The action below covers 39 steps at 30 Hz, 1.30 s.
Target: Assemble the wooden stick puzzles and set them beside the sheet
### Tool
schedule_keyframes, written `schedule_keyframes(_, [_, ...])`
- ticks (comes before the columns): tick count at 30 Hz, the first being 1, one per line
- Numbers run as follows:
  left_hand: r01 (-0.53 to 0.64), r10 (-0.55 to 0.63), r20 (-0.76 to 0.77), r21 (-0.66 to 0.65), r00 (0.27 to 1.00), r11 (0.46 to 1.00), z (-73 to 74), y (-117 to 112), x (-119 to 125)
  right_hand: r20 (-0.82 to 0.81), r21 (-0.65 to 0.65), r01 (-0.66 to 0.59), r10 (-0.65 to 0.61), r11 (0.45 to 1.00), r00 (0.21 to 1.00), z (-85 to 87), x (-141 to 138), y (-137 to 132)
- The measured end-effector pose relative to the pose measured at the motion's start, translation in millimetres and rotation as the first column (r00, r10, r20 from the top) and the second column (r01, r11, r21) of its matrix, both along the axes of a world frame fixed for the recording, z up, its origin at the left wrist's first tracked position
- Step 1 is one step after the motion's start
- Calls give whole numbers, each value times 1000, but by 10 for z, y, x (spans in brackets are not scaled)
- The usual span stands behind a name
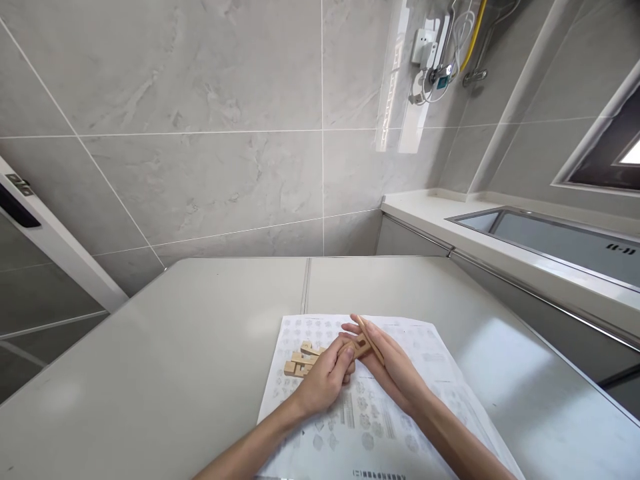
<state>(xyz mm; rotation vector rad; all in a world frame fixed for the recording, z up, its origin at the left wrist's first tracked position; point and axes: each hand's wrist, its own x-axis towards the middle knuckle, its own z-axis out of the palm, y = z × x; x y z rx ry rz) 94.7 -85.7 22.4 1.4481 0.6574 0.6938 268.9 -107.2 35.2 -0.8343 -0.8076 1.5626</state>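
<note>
My left hand point(326, 381) is closed around a notched wooden puzzle piece point(361, 345), whose slotted end sticks out to the right between my hands. My right hand point(397, 373) is curled at that end, with a narrow wooden stick point(371, 340) lying along it between thumb and fingers. Just left of my left hand, several notched wooden pieces point(300, 361) rest on a printed sheet point(425, 413); my left hand partly hides them. Small grey diagrams of shapes cover the sheet beneath both hands.
The sheet lies on a pale table point(150, 373) with a seam across it. A grey tiled wall point(225, 180) stands behind. To the right runs a white counter point(420, 210) with a sink point(560, 240). A door frame point(65, 233) is at left.
</note>
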Motion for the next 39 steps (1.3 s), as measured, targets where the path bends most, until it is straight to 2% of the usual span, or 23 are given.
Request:
schedule_keyframes(2, [-28, 29, 44, -22, 999, 999, -5, 1, 7, 48, 36, 14, -16, 999, 999, -2, 5, -6])
schedule_keyframes(5, [-43, 49, 86, -68, 995, 997, -26, 8, -7, 255, 55, 33, -46, 998, 966, -33, 37, -6])
schedule_keyframes(7, [-49, 59, 109, -94, 992, 994, -41, 16, -21, 316, 41, 23, -34, 999, 948, -64, 53, -7])
schedule_keyframes(11, [-83, 98, 148, -105, 984, 991, -67, 43, -33, 170, 19, -87, 83, 996, 982, -79, 48, -27])
schedule_keyframes(18, [-24, 34, 97, -111, 995, 993, -95, 62, -55, 46, 42, -157, 155, 987, 987, -1, 95, -53])
schedule_keyframes(25, [-4, 7, 57, -41, 998, 999, -101, 68, -66, 121, 20, -242, 238, 970, 964, -60, 63, -55])
schedule_keyframes(31, [-82, 98, -109, 140, 989, 987, -32, 33, -72, 253, 70, -188, 165, 980, 953, -116, -53, -88])
schedule_keyframes(34, [-40, 80, -184, 214, 980, 976, 41, 20, -109, 273, 64, -209, 185, 976, 944, -130, -34, -87])
schedule_keyframes(39, [49, 1, -221, 222, 975, 974, 118, 34, -173, 250, 47, -267, 247, 963, 936, -158, 24, -67])
